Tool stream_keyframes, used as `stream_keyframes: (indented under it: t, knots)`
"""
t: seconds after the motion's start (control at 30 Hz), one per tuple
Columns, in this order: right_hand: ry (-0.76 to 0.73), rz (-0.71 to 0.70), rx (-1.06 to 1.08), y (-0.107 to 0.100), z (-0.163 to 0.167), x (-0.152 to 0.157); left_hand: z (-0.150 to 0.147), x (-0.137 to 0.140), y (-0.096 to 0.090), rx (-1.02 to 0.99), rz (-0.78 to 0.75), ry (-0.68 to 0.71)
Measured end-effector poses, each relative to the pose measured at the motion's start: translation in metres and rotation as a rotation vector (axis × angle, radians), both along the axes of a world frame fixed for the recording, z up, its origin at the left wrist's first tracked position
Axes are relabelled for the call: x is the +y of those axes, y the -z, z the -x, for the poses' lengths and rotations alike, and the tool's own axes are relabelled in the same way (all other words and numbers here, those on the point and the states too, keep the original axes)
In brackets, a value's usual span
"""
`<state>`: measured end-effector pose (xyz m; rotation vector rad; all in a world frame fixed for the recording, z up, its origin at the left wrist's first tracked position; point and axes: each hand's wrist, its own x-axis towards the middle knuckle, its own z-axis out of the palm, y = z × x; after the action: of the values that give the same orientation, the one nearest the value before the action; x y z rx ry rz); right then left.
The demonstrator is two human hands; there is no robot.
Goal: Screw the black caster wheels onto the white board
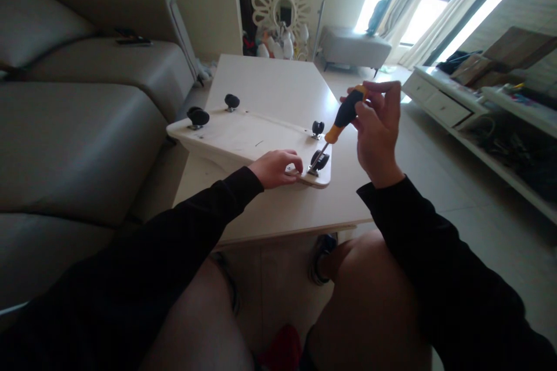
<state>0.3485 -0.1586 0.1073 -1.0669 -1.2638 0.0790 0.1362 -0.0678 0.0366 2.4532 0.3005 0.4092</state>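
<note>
My right hand (pixel 378 127) is closed around the yellow and black handle of a screwdriver (pixel 346 113), which slants down to the left. Its tip meets the metal plate of the nearest black caster (pixel 321 160), or lies right beside it. Under that caster is a white board (pixel 256 136) with several casters pointing up. At the board's near edge my left hand (pixel 278 168) has curled fingers and appears to grip the board, just left of the same caster. Another caster (pixel 318 128) stands behind it, and two more casters (pixel 198 117) are at the left end.
The board lies on a pale table (pixel 270 78). A grey sofa (pixel 73 145) runs along the left, with a dark flat object (pixel 133 40) on its seat. To the right stands a white cabinet (pixel 444 101) with boxes. My knees are below the table's near edge.
</note>
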Motion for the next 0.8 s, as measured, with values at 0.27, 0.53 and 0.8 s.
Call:
stream_keyframes:
  t: [0.27, 0.53, 0.8]
  knots:
    - [0.111, -0.074, -0.146, 0.001, -0.008, 0.006, 0.0, 0.0, 0.002, -0.017, 0.002, 0.006]
    - [-0.037, -0.011, -0.066, 0.002, 0.0, 0.0, 0.0, 0.0, 0.001, -0.008, -0.006, -0.004]
    - [0.194, -0.083, -0.154, 0.009, -0.02, 0.008, 0.001, -0.001, 0.003, -0.019, 0.008, -0.011]
